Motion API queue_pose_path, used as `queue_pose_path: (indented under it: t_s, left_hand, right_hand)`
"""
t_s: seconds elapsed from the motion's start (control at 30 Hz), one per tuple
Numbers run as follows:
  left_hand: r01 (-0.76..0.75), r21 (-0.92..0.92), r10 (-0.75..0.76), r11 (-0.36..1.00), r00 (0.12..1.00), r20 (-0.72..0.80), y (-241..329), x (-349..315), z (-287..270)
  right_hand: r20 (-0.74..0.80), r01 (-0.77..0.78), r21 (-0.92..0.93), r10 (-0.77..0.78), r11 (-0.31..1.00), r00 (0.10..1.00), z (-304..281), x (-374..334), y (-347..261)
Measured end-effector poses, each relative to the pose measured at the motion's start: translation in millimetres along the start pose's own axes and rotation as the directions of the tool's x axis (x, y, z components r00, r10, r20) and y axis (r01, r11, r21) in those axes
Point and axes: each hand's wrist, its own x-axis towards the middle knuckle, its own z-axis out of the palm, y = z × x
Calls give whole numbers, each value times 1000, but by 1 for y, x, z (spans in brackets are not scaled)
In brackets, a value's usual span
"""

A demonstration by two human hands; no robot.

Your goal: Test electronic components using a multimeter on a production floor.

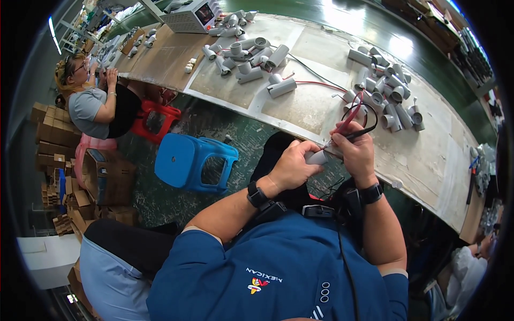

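Note:
Over the table's near edge, my left hand (pixel 292 167) is closed around a light grey cylindrical housing (pixel 318 158). Close beside it, my right hand (pixel 357 155) pinches a red test probe (pixel 349 119) and a black test probe (pixel 360 133) together, their tips at the housing's upper end. Whether the tips touch it is too small to tell. Red and black leads run from the probes back across the table. Beyond my right hand lies a pile of similar grey housings (pixel 377 85), some joined in pairs; another group (pixel 249 58) lies farther left.
A grey box-shaped instrument (pixel 190 18) with a screen stands on the far left of the table (pixel 313 115). Blue (pixel 182 160) and red (pixel 158 120) plastic stools stand left of me. A seated person (pixel 93 104) works at the far left. Cardboard boxes (pixel 110 176) are stacked behind.

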Motion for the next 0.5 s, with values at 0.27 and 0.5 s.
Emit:
queue_pose_path:
  t_s: [0.27,0.5]
  left_hand:
    - [-60,18,60,998,998,-19,0,2,1]
    - [-280,213,336,936,892,-304,8,2,-62]
  right_hand:
    - [-10,-11,8,11,1000,1000,-1,-3,0]
    - [-104,57,177,-39,983,994,-42,-6,-15]
